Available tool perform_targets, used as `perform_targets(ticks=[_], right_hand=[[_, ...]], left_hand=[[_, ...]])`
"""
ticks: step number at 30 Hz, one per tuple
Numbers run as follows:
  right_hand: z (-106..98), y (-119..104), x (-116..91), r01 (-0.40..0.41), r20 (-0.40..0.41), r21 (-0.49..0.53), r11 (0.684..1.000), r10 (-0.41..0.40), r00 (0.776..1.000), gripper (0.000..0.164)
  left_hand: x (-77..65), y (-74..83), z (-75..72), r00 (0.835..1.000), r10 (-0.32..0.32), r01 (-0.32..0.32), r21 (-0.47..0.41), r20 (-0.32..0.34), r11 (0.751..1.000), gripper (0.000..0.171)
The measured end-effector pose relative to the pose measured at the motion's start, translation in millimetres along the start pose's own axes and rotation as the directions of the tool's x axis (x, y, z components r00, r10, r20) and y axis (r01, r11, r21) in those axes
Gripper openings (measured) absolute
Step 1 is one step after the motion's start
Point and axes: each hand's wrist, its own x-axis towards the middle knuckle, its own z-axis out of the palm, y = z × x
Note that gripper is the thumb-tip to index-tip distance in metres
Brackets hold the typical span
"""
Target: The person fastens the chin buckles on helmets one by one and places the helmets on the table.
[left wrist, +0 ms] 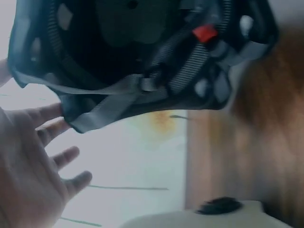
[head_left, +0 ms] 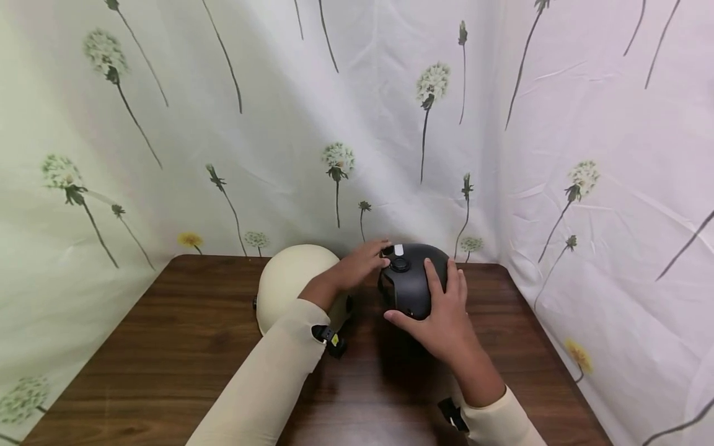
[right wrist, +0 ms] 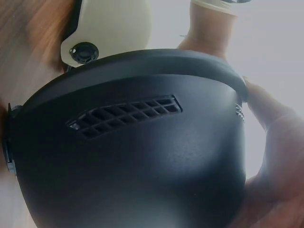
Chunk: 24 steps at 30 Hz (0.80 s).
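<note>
Both hands hold a black helmet (head_left: 413, 288) over the table, to the right of a cream helmet (head_left: 287, 275). My left hand (head_left: 359, 263) pinches its far-left edge near a round knob (head_left: 399, 264), thumb and forefinger at the shell, other fingers spread behind. Across its near-right side, my right hand (head_left: 446, 319) grips the shell with thumb and fingers wide apart. The left wrist view looks into its dark interior, where grey straps (left wrist: 114, 111) and a red buckle part (left wrist: 205, 33) hang. A grid vent (right wrist: 128, 116) shows in the right wrist view.
The cream helmet stands dome up on the brown wooden table (head_left: 184, 334), just under the left forearm. White cloth (head_left: 279, 155) printed with dandelions hangs behind and at both sides, close to the table's edges.
</note>
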Motion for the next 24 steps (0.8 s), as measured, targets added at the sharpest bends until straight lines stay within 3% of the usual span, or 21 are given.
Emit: perform_targets(ticks=[3,5,7,9,11,13,18,24], right_hand=[[0,1,1,-0.004,0.009,0.007,1.000,0.004,1.000,0.125],[-1,2,1,-0.006,0.018,0.011,1.000,0.006,1.000,0.124],[-1,3,1,-0.006,0.018,0.010,1.000,0.005,1.000,0.124],[-1,2,1,-0.003,0.018,0.004,1.000,0.003,1.000,0.124],[-1,0,0,-0.005,0.018,-0.006,1.000,0.005,1.000,0.125],[0,-2,-2,-0.012,0.019,-0.019,1.000,0.013,1.000,0.127],[2,-4,-3,-0.031,0.010,-0.026,0.999,0.031,0.999,0.141],[-5,5,0,-0.021,0.072,0.049,0.999,0.017,0.997,0.153]], left_hand=[[2.8,16.6,-5.8,0.998,-0.053,0.051,0.127,0.015,0.991,0.067],[5.0,31.1,-4.9,0.994,-0.111,0.107,0.215,0.006,0.971,0.071],[8.4,45.8,0.4,0.987,-0.161,0.160,0.328,-0.025,0.931,0.077],[12.6,59.1,8.6,0.979,-0.190,0.204,0.437,-0.077,0.876,0.081],[16.3,69.9,18.4,0.972,-0.203,0.236,0.503,-0.120,0.831,0.083],[19.6,76.7,27.6,0.967,-0.203,0.254,0.537,-0.153,0.804,0.082],[22.6,83.4,39.3,0.958,-0.211,0.284,0.532,-0.194,0.797,0.079],[19.4,78.6,37.3,0.975,-0.166,0.219,0.527,-0.146,0.821,0.088]])
